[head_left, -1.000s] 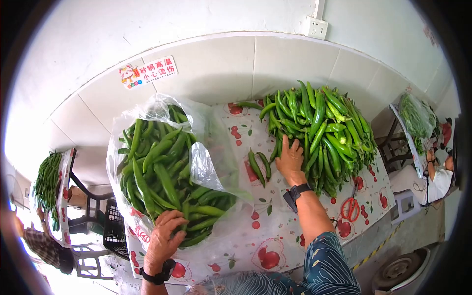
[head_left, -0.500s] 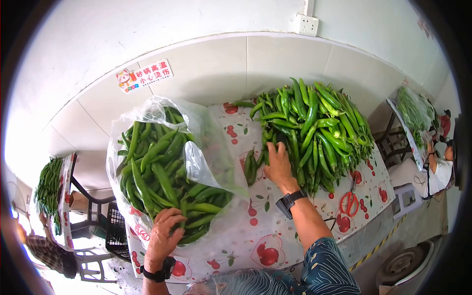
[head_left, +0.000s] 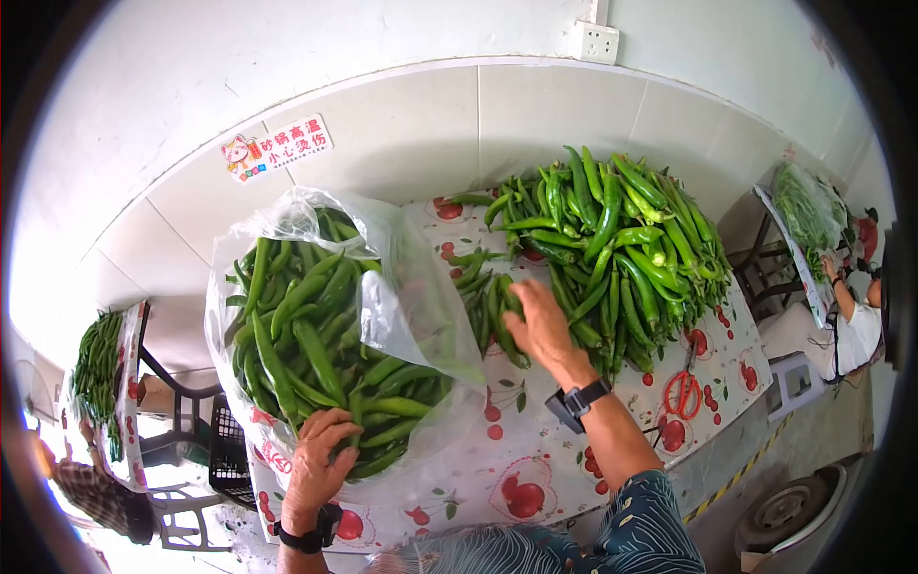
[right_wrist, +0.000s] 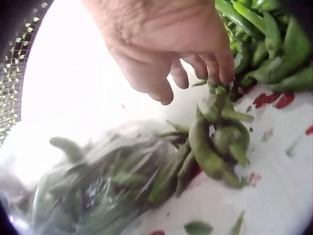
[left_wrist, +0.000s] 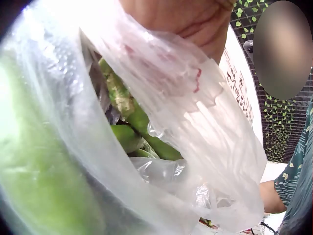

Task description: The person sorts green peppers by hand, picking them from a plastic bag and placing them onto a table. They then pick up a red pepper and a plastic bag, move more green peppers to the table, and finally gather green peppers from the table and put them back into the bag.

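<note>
A clear plastic bag [head_left: 382,215] full of long green peppers [head_left: 320,359] stands left of centre. At its front edge my left hand [head_left: 320,459] grips the bag with curled fingers; the left wrist view shows the palm [left_wrist: 190,24] against crumpled plastic [left_wrist: 215,132]. My right hand [head_left: 543,330] is beside a small group of peppers [head_left: 495,316] between the bag and the large pepper pile [head_left: 631,258]. Seen from the right wrist, this hand [right_wrist: 161,44] has parted, slightly bent fingers above loose peppers [right_wrist: 208,152] and holds nothing visible.
Red-handled scissors [head_left: 682,394] lie on the fruit-patterned tablecloth [head_left: 459,497], right of my forearm. A tiled wall [head_left: 402,120] runs behind the table. To the left stand a black crate [head_left: 229,450] and another table with green vegetables [head_left: 96,368]; a seated person [head_left: 854,335] is far right.
My right hand has moved left from the large pile, and more peppers now lie in the small group near the bag. My left hand has stayed at the bag's front edge.
</note>
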